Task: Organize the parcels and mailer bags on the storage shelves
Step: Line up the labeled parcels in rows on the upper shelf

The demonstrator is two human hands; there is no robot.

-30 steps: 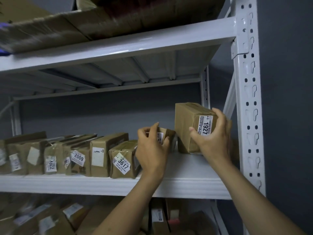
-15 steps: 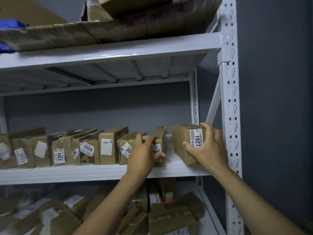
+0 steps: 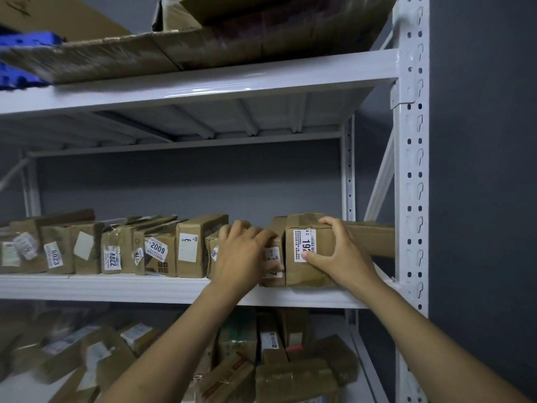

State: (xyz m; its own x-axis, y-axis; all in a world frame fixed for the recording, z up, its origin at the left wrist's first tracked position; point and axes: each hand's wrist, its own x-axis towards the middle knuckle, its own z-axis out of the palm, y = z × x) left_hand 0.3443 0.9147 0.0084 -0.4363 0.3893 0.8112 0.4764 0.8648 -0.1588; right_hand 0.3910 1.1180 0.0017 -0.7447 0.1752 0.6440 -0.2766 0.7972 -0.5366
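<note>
Moved: box 1927 point(image 3: 318, 242) slid left since prev frame; gap gone, now touching slim parcel point(image 3: 273, 254).
R hand point(image 3: 340, 254): fingers over top, thumb on front label, clamped on box, prob. to press it into line.
L hand point(image 3: 241, 254): fingers hooked over slim parcel's top, steadying it upright.
Where: mid shelf point(image 3: 116, 287), right end of parcel row point(image 3: 158, 251); labels face near edge so nos. read.
Left to do: lower-shelf pile point(image 3: 293, 379) looks unsorted.

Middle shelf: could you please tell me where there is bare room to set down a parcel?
Bare: a small corner of the middle shelf between the labelled box in the right hand and the post, under a brown carton; also the headroom above the row. Crowded: the row of parcels leftward, packed side by side; the heap below.
</note>
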